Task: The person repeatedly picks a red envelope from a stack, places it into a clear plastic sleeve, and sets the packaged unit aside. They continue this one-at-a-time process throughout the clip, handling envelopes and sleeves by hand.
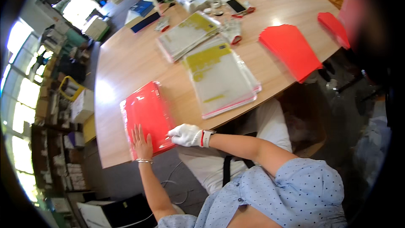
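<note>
One red stack (147, 107)!
Our left hand (142, 147) lay flat atop, fingers wide; our right hand (185, 135) curled at its edge, grip we couldn't tell!

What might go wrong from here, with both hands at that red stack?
The glossy-wrapped red stack lies at the near edge of the table, so it might slide off if the left hand lifts. The fanned red sheets also reach that edge; a bump might drop some.
</note>
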`<state>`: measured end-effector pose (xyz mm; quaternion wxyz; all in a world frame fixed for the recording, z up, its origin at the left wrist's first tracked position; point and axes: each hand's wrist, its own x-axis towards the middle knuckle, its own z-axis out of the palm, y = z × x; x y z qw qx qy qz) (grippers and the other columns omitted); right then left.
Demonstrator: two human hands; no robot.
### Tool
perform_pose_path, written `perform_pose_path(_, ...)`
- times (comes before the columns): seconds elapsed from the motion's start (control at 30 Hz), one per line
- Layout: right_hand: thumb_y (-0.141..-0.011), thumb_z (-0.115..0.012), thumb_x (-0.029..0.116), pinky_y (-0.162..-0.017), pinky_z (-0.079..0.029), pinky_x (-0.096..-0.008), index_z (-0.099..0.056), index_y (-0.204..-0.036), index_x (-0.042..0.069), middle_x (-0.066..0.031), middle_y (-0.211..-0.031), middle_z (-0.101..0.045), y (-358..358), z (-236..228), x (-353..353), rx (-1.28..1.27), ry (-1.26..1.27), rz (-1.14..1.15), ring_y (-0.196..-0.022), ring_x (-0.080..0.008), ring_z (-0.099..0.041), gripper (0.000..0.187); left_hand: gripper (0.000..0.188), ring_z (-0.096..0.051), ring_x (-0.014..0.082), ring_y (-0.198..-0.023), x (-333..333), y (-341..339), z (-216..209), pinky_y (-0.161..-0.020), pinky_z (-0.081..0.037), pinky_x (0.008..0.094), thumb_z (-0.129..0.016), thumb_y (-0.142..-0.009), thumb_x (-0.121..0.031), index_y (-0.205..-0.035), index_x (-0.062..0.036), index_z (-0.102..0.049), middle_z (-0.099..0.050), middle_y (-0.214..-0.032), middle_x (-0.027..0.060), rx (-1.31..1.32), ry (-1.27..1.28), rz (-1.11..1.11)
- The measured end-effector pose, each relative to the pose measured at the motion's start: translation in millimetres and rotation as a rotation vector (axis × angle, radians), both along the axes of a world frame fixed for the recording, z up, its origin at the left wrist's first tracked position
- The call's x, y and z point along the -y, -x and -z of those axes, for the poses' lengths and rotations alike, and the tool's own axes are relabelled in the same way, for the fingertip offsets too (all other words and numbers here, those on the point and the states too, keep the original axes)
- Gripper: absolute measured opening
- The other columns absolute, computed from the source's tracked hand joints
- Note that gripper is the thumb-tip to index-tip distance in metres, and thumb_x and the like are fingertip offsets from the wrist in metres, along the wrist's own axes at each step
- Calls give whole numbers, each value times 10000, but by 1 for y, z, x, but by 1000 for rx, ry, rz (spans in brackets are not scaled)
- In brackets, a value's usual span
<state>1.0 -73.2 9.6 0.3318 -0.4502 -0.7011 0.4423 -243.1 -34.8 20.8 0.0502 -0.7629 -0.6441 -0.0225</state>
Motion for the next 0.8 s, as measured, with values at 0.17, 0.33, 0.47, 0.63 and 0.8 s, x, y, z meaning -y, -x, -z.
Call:
perform_pose_path(0.17, -812, -593, 139, -685, -485, -341, -608, -973, 25, -154, -821, -636, -108, 22, 33, -116, -119, 233, -778, -274, -626, 198, 488, -164, 259, -1389, -9, -7, 20, -1075, -147, 538, -377, -946, -343, -1400, -164, -346, -228, -1498, 36, 29, 91, -31)
perform_pose_path(0.33, -694, -643, 101, -712, -497, -353, -606, -935, 55, -123, -935, -612, -312, 1, 110, 751, -431, 759, -849, -283, -599, 248, 500, -168, 279, -1386, -9, -4, 22, -1052, -181, 565, -371, -948, -364, -1405, -166, -328, -209, -1503, 48, 72, 61, -31)
perform_pose_path(0.47, -679, -643, 124, -865, -463, -357, -572, -1041, 38, -132, -1082, -574, -403, -13, 138, 1068, -416, 741, -1018, -296, -538, 379, 524, -214, 300, -1370, -9, 7, 32, -1051, -181, 556, -366, -949, -385, -1406, -132, -324, -208, -1496, 111, 197, -343, 64)
perform_pose_path(0.63, -746, -640, 139, -770, -496, -355, -602, -942, 38, -107, -917, -635, -450, -7, 141, 829, -377, 688, -879, -283, -602, 223, 403, -479, 351, -1162, 22, -81, -13, -955, -389, 417, -509, -885, -174, -1262, -40, -468, -487, -1275, 188, 678, -319, 325)
perform_pose_path(0.8, -732, -677, 114, -698, -508, -352, -608, -881, 44, -76, -811, -645, -430, -17, 159, 954, -539, 779, -771, -275, -621, 179, 521, -390, 395, -1222, 10, -199, 8, -1018, -328, 428, -569, -798, -117, -1258, 60, -402, -399, -1321, 260, 601, -13, 433)
